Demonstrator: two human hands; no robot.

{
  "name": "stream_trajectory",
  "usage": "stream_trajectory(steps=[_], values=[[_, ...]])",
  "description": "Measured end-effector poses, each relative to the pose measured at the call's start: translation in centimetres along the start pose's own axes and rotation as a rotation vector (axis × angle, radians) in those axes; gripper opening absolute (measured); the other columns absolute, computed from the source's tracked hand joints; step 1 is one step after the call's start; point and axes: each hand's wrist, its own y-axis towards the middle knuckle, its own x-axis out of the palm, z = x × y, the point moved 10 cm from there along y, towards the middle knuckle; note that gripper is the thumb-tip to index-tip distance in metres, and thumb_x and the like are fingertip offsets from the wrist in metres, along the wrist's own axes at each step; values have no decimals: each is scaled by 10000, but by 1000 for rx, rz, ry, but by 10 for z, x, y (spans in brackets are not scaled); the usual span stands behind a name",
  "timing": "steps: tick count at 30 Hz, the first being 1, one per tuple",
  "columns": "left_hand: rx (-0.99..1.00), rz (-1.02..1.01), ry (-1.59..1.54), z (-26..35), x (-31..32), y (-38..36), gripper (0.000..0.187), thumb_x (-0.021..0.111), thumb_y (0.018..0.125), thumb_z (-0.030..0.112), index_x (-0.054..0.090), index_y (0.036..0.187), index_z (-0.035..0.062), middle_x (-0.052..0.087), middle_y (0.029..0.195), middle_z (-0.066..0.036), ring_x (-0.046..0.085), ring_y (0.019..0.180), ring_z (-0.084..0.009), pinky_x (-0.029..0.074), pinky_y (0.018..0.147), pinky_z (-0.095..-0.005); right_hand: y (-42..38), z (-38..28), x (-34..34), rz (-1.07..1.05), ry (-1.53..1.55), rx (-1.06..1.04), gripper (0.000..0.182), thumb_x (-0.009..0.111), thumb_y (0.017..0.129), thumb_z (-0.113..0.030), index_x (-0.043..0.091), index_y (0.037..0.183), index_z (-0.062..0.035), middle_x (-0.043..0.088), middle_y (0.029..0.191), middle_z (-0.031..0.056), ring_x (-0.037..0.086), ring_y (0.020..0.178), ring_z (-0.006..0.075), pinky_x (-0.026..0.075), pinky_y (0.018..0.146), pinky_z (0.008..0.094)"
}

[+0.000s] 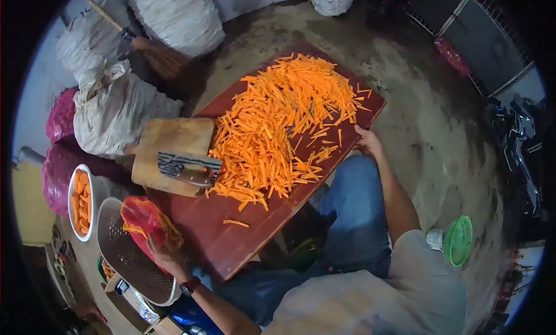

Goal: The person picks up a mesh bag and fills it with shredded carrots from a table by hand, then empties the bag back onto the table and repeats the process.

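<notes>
A large heap of carrot sticks (260,132) covers much of a low dark-red table (208,236). My right hand (369,141) is closed around the table's right edge. My left hand (166,255) grips a red cloth with yellow edging (142,219), which lies against the rim of a tilted beige perforated basket (130,265). On the table's left corner rests a wooden cutting board (174,129). A broad knife with a dark, striped blade (176,161) and a brown handle lies across it, close to the carrots.
To the left stands a white tub (75,219) of whole peeled carrots. Full white sacks (121,115), pink sacks (56,175) and a straw broom (159,57) line the wall. On the floor at right is a green basket (458,240), with a motorbike (521,144) farther off.
</notes>
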Motion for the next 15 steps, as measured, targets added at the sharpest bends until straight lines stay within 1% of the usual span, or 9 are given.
stream_trajectory(steps=[1,2,5,6,9,10,11,13,15], values=[[-26,-30,-28,4,-1,7,467,630,988,153,586,1427,2,582,1407,-346,579,1260,-527,500,1027,-538,6,5,-8,49,-14,-57,525,774,975,-352,628,1382,-53,741,1236,119,731,1050,289,609,869,443],[-47,-40,-64,7,2,16,465,630,992,153,585,1429,4,585,1409,-341,579,1260,-529,506,1020,-536,-35,-16,17,108,-19,-30,527,768,981,-349,630,1383,-38,716,1283,142,699,1100,288,573,933,451],[-184,-84,-101,4,-2,26,464,647,985,152,594,1429,28,586,1416,-335,577,1267,-526,515,1009,-531,-62,-44,58,-126,-14,-73,626,758,980,-417,586,1458,-50,655,1386,121,664,1142,275,545,930,405],[-169,-96,-177,0,-2,27,475,659,978,153,591,1440,61,577,1423,-341,599,1243,-518,534,968,-527,-58,-36,43,-78,-145,149,581,759,974,-412,628,1409,-50,684,1326,118,670,1117,238,547,939,381],[-97,-101,-103,13,-11,34,504,662,977,167,573,1467,83,567,1427,-349,632,1186,-519,545,928,-530,-68,-43,26,58,-239,218,404,739,991,-398,742,1200,-52,751,1097,95,700,933,181,555,812,355],[-206,-139,-99,11,-12,36,518,659,972,166,565,1476,89,574,1426,-348,638,1180,-526,550,915,-542,-61,-37,5,68,-344,277,381,738,990,-410,754,1124,-54,746,1018,78,689,865,169,540,763,350],[-181,-133,-85,11,-12,39,519,654,969,153,565,1477,92,574,1423,-351,637,1181,-528,549,916,-546,-41,-27,-42,76,-448,334,373,737,990,-423,766,1047,-55,741,939,61,679,796,157,526,713,345],[-119,-98,-66,4,-5,32,524,643,962,127,567,1480,98,576,1418,-356,636,1181,-532,547,917,-552,-42,-33,-57,138,-657,244,391,738,986,-441,768,912,-58,711,798,31,643,678,143,486,630,342],[-86,-90,-35,2,-7,29,548,604,948,80,560,1494,99,558,1427,-379,636,1193,-529,543,923,-562,-82,-88,-24,250,-863,-18,433,744,980,-451,748,796,-60,660,673,6,591,578,139,436,561,345]])
